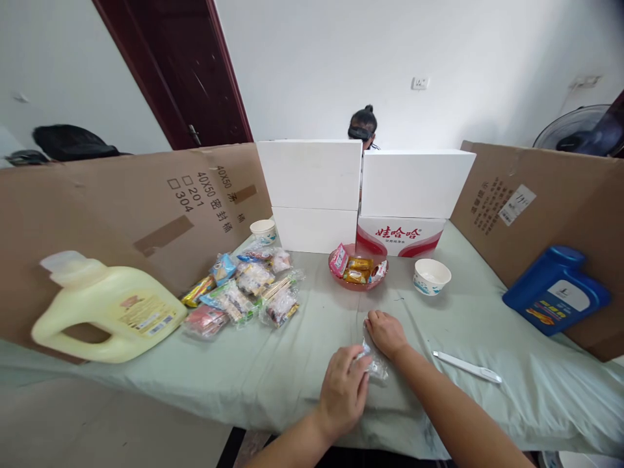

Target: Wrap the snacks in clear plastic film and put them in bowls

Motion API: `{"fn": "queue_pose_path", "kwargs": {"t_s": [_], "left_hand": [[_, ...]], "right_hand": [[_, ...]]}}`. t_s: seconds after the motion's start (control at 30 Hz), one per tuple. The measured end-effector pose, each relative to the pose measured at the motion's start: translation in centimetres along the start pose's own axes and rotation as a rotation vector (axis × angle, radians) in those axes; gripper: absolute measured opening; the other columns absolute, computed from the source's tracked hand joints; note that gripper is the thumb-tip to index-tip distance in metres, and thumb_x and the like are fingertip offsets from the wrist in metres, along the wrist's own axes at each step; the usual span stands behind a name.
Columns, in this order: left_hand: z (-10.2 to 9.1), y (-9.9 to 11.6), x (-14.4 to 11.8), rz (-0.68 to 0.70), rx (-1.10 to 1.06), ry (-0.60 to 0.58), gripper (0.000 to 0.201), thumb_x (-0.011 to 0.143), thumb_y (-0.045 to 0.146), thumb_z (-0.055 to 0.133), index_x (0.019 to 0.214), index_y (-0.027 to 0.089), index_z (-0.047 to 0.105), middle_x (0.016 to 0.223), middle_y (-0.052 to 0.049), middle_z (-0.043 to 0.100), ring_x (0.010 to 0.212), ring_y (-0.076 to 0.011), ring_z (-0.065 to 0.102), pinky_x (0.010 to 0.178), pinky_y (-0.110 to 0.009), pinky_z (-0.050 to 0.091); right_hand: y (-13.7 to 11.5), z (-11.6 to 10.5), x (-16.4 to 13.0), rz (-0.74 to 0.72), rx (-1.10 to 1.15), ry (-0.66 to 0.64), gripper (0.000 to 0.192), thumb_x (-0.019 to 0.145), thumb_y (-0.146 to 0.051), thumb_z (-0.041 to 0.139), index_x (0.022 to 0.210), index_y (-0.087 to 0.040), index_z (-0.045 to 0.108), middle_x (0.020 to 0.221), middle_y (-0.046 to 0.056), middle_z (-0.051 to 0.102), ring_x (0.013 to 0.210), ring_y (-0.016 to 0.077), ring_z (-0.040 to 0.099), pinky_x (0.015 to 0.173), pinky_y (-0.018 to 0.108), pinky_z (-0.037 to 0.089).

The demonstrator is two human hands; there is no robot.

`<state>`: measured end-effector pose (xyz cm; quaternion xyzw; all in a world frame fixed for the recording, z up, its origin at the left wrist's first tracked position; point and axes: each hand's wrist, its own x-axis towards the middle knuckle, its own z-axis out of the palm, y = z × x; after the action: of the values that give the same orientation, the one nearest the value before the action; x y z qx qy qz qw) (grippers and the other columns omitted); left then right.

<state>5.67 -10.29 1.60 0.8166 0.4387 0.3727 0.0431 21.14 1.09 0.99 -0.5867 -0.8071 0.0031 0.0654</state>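
Note:
A small clear plastic bag (378, 371) lies crumpled near the front of the table, between both hands. My left hand (342, 389) is closed on its near left part, fingers curled around the film. My right hand (386, 333) bends over the far end of the bag, its fingertips pinching it down by the cloth. What the bag contains cannot be made out. Beyond the hands stands a reddish translucent bowl (358, 285) with several wrapped snacks (359, 264) in it. To the right of my right forearm lies a white slim tool (467, 367), possibly a cutter.
Several bagged snacks (253, 278) are heaped at left, beside a yellow jug (146, 286). Paper bowls (432, 275) stand right and back left. A blue bottle (556, 292) leans at right. White boxes (312, 175) and cardboard walls (205, 195) border the table; a person (363, 123) sits behind.

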Motion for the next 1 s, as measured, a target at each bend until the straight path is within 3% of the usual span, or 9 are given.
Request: {"fn": "queue_pose_path", "kwargs": {"t_s": [0.1,0.23,0.43,0.6,0.67,0.77,0.9,1.0], "left_hand": [[0.9,-0.4,0.7,0.188,0.078,-0.174,0.02,0.084,0.013,0.05,0.101,0.019,0.06,0.102,-0.009,0.061,0.105,-0.0268,0.054,0.091,-0.045,0.045],[2.2,-1.3,-0.6,0.201,0.117,-0.3,0.009,0.083,0.016,0.056,0.091,0.017,0.059,0.09,-0.007,0.06,0.093,-0.024,0.054,0.083,-0.04,0.049],[1.8,-1.4,-1.8,0.186,0.091,-0.241,0.022,0.087,0.017,0.053,0.108,0.021,0.059,0.1,-0.007,0.058,0.1,-0.0247,0.052,0.088,-0.041,0.049],[1.7,-1.3,-1.4,0.168,0.055,-0.235,0.024,0.087,0.018,0.053,0.11,0.022,0.06,0.097,-0.007,0.058,0.097,-0.0241,0.054,0.086,-0.041,0.05],[1.8,-1.3,-1.3,0.174,0.043,-0.225,0.024,0.088,0.018,0.051,0.11,0.022,0.061,0.098,-0.008,0.059,0.099,-0.0238,0.054,0.087,-0.041,0.05],[1.9,-1.2,-1.3,0.172,0.037,-0.228,0.024,0.089,0.018,0.051,0.111,0.022,0.061,0.099,-0.008,0.06,0.102,-0.0242,0.053,0.088,-0.042,0.05],[1.0,-0.6,-1.6,0.15,-0.024,-0.22,0.027,0.085,0.015,0.051,0.11,0.019,0.06,0.102,-0.009,0.061,0.101,-0.0242,0.055,0.09,-0.042,0.05],[-0.8,-0.8,-1.4,0.132,-0.102,-0.217,0.032,0.081,0.012,0.053,0.112,0.019,0.058,0.113,-0.011,0.059,0.104,-0.024,0.056,0.093,-0.043,0.049]], "right_hand": [[-0.1,-0.2,-0.1,0.007,0.008,-0.014,0.026,0.099,-0.029,0.035,0.099,-0.018,0.059,0.098,0.009,0.067,0.091,0.0184,0.062,0.075,0.026,0.039],[0.6,-0.6,0.4,0.043,0.026,-0.021,0.025,0.097,-0.033,0.039,0.102,-0.018,0.058,0.098,0.009,0.067,0.089,0.0185,0.063,0.076,0.027,0.039],[2.7,-2.6,1.4,0.13,0.037,0.035,0.03,0.096,-0.027,0.036,0.105,-0.012,0.061,0.103,0.018,0.065,0.098,0.0247,0.059,0.085,0.036,0.039],[0.8,-1.6,-2.3,-0.162,0.09,0.009,0.04,0.095,-0.039,0.041,0.129,-0.023,0.054,0.136,0.008,0.054,0.129,0.0207,0.042,0.108,0.036,0.027],[0.1,-0.5,-3.5,-0.271,0.112,-0.031,0.052,0.094,-0.045,0.043,0.141,-0.025,0.042,0.149,0.006,0.041,0.139,0.0227,0.028,0.113,0.043,0.02],[-0.1,0.6,-3.9,-0.313,0.127,-0.082,0.06,0.095,-0.048,0.038,0.148,-0.021,0.03,0.155,0.009,0.028,0.144,0.0266,0.016,0.114,0.054,0.013],[0.4,-0.4,-4.0,-0.269,0.181,-0.089,0.057,0.096,-0.044,0.037,0.147,-0.021,0.031,0.154,0.01,0.03,0.144,0.0281,0.016,0.113,0.058,0.014],[0.9,-1.7,-5.8,-0.218,0.276,0.078,0.049,0.097,-0.037,0.035,0.143,-0.02,0.04,0.147,0.012,0.042,0.141,0.0264,0.027,0.113,0.055,0.02]]}}
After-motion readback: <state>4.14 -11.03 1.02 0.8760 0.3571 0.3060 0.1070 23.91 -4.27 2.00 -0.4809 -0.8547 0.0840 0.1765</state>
